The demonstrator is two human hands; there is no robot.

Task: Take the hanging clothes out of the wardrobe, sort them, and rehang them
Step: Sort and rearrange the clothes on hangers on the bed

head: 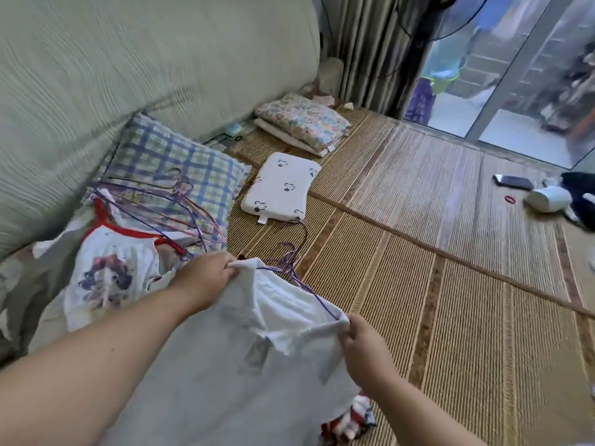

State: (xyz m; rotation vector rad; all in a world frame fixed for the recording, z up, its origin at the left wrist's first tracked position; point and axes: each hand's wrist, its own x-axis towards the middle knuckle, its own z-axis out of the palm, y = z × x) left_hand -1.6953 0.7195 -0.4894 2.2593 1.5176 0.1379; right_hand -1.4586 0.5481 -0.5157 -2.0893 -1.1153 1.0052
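A white collared shirt [244, 355] is stretched between my hands over the bed. My left hand [209, 276] grips one shoulder of it and my right hand [360, 346] pinches the other shoulder. A purple wire hanger [309, 291] sits inside the shirt's neck, its hook pointing up and away. To the left lies a white top with red trim and a printed picture [112, 268]. A pile of empty purple wire hangers [167, 201] rests behind it on a checked pillow [180, 169]. A red-and-white patterned garment [351, 420] peeks out under the shirt.
A bamboo mat [450, 300] covers the bed. On it lie a small white pillow with mouse prints [283, 188], a floral pillow [306, 123], a phone [513, 181], a white bottle-like object [549, 199] and a dark item [579, 194]. A padded headboard [128, 59] is left; a glass door [515, 75] is far right.
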